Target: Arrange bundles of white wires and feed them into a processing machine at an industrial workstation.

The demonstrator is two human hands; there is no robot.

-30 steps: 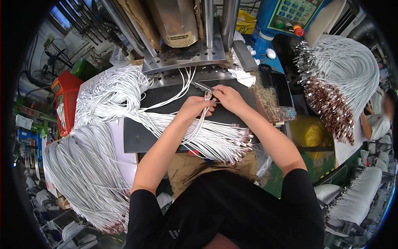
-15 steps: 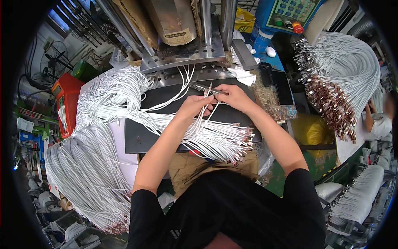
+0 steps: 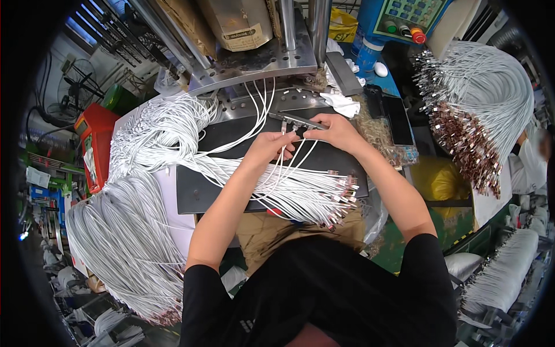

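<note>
My left hand point(image 3: 269, 149) is closed on thin white cables point(image 3: 282, 157), pinching them just below their small metal connectors point(image 3: 284, 125). The connectors rise above my fingertips, against a narrow grey metal bar point(image 3: 299, 120). My right hand point(image 3: 335, 134) is closed at the bar's right end, and another white cable hangs below its fingers. How the connectors sit on the bar is too small to tell. Under my hands, a bundle of white cables point(image 3: 289, 188) lies across a black work surface point(image 3: 193, 188), its brownish metal ends pointing right.
A press with steel columns point(image 3: 288, 29) and a perforated plate point(image 3: 254, 69) stands ahead. Cable heaps point(image 3: 121, 231) fill the left side beside a red bin point(image 3: 95, 144). A blue control panel point(image 3: 399, 20), a phone point(image 3: 398, 120) and a hanging cable bundle point(image 3: 485, 87) are at right.
My hands have moved slightly apart, the right one a little to the right. The connectors now show above my fingers along the bar, and the bar's tilt has changed slightly.
</note>
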